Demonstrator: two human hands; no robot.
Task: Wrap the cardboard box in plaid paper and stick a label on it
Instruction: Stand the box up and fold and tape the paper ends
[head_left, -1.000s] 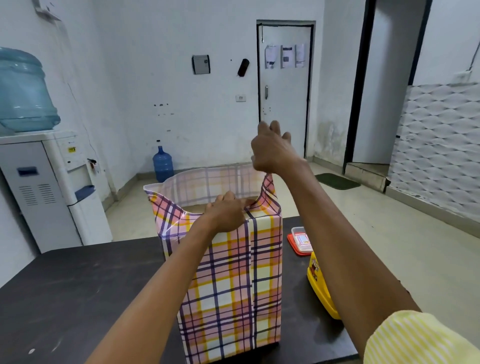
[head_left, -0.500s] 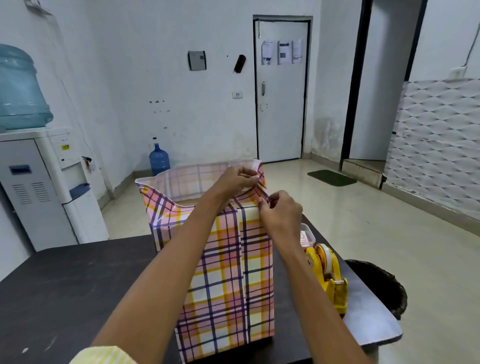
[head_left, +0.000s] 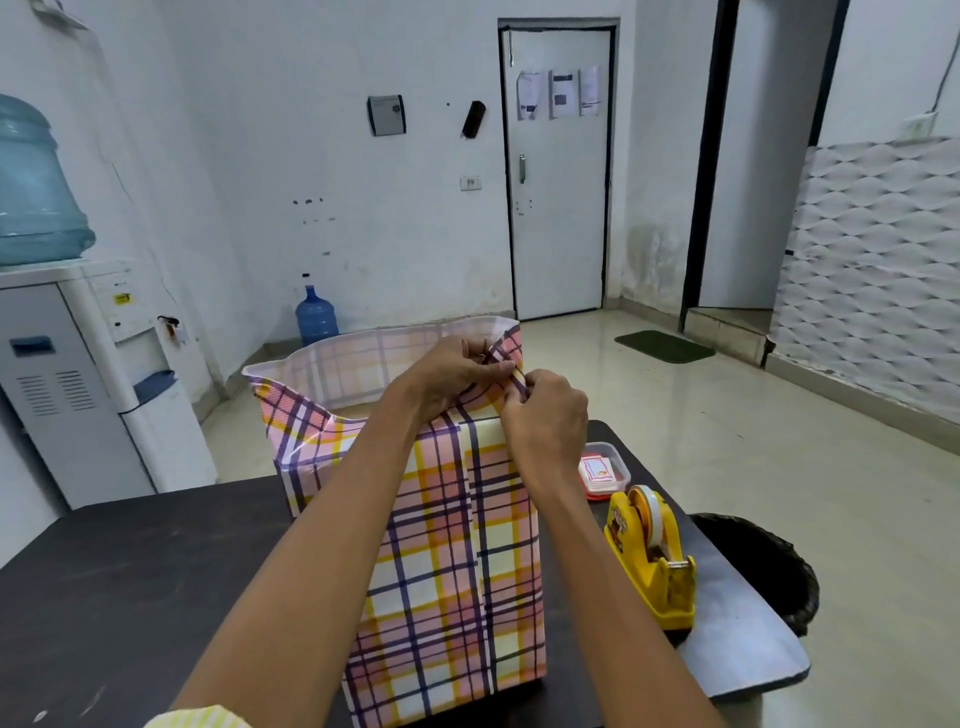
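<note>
Plaid paper (head_left: 447, 545), pink/yellow w/ dark lines, glossy, sleeves the cardboard box (head_left: 353, 411), which stands upright mid dark table (head_left: 130, 571); the excess rises open above the top, its inside pale. Left hand (head_left: 452, 374) & right hand (head_left: 545, 415) both pinch the excess at the near-right corner. Advice: crease tight along box edge, keep corner square, flatten before taping.

Box (head_left: 457, 545) on table (head_left: 130, 571), tape dispenser (head_left: 652, 561) right, bin (head_left: 763, 566) apparently below.

You have bright, even, diffuse light with soft shadows. Glare sheens the floor (head_left: 649, 395) and table (head_left: 743, 639). Frame edges bow.
</note>
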